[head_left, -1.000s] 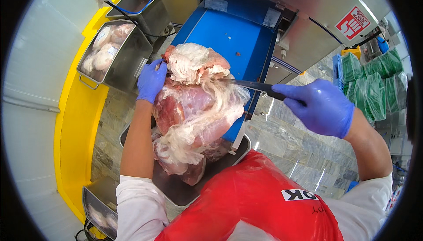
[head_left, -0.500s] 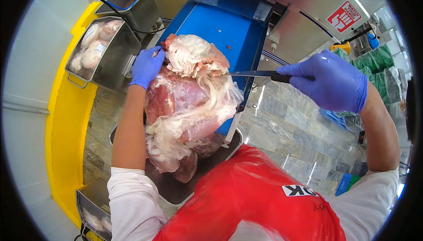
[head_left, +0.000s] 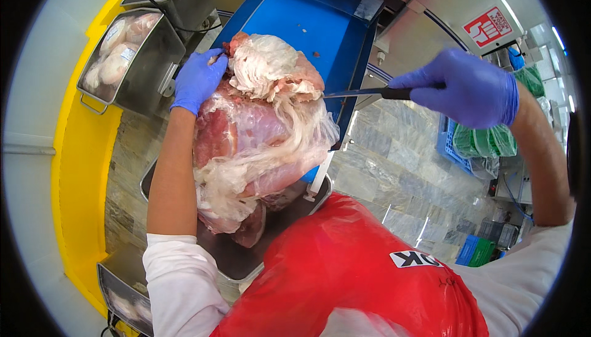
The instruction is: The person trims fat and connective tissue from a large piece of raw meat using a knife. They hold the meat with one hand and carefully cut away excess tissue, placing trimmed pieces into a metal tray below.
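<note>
A large piece of raw meat (head_left: 237,127), pink with white fat and loose membrane, lies at the near end of the blue conveyor belt (head_left: 289,23) and hangs over its edge. My left hand (head_left: 199,78), in a blue glove, is closed on the meat's upper left edge, with its fingertips partly hidden. My right hand (head_left: 465,87), gloved too, grips the black handle of a knife (head_left: 394,93). The blade points left, and its tip meets or is hidden by the right side of the meat, just under the white fatty flap (head_left: 265,63).
A metal bin (head_left: 212,254) stands below the belt's end. To the left are a metal bin (head_left: 151,60) with bagged meat and a yellow barrier (head_left: 77,195). Blue crates (head_left: 452,146) with green bags stand on the tiled floor (head_left: 394,177) to the right.
The whole view has shifted slightly. My right hand and the knife have moved a little, the blade now lying more level. My left hand keeps its hold on the meat.
</note>
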A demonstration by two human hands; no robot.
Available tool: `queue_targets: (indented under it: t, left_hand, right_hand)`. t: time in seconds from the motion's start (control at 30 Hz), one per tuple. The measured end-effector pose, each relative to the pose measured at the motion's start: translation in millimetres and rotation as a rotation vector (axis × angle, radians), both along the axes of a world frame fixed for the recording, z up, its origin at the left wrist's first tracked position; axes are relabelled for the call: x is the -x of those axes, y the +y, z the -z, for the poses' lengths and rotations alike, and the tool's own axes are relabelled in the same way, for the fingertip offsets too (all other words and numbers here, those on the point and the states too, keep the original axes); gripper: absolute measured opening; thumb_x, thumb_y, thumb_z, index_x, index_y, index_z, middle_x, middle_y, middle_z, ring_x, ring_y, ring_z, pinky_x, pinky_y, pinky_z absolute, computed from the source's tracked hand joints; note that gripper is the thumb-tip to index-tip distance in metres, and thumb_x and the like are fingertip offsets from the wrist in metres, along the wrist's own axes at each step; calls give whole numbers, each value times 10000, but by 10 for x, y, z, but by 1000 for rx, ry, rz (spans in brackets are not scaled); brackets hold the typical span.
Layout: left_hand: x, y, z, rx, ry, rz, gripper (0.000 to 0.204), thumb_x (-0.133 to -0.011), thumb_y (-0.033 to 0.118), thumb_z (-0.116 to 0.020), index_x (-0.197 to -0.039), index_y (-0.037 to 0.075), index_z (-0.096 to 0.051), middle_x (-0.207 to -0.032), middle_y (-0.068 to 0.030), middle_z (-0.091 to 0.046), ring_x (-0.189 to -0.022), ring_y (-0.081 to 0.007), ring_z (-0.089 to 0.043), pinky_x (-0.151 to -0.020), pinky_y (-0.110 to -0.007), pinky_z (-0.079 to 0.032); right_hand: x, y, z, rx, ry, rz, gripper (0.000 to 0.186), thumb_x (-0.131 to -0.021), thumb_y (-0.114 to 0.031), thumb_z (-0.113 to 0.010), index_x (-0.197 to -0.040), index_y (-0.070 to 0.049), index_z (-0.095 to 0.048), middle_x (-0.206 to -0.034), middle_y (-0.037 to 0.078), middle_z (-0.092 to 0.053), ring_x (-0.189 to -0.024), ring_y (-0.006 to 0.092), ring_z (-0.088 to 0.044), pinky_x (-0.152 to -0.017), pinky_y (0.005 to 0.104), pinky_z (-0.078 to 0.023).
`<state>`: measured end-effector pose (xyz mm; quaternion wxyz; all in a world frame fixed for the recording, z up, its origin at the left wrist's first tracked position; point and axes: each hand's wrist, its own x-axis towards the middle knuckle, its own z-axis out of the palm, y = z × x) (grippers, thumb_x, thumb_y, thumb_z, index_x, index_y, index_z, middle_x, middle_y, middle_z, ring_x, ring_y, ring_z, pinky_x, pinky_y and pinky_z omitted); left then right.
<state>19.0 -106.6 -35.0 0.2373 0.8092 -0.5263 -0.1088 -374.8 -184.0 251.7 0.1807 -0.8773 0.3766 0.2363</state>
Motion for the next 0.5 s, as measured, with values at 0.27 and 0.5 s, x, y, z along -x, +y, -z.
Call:
queue_targets:
  t: [0.27,0.5]
  left_hand:
    - [-99,2,83,-46,-39,-26,513,-1026,553,-621,-1399,235,-774,-1327,-273,-720,-1231,-463,-701,-1057,-515,-555]
    - [-134,3,137,-12,-71,-42,489,-1029,524,-646,-1381,215,-789,-1307,-266,-731,-1230,-447,-707,-1065,-514,-551]
  right_hand:
    - [945,170,791,-194,-361,235,379,-1072,-128,-692,-1447,-104,-743,-688,69,-578,-618,118,-480,-612,329,-478]
    - [1457,837,2103,-186,-773,444,430,-1094,-119,-684,-1523,-137,-692,-830,-15,-688,-712,68,-456,-671,290,-503]
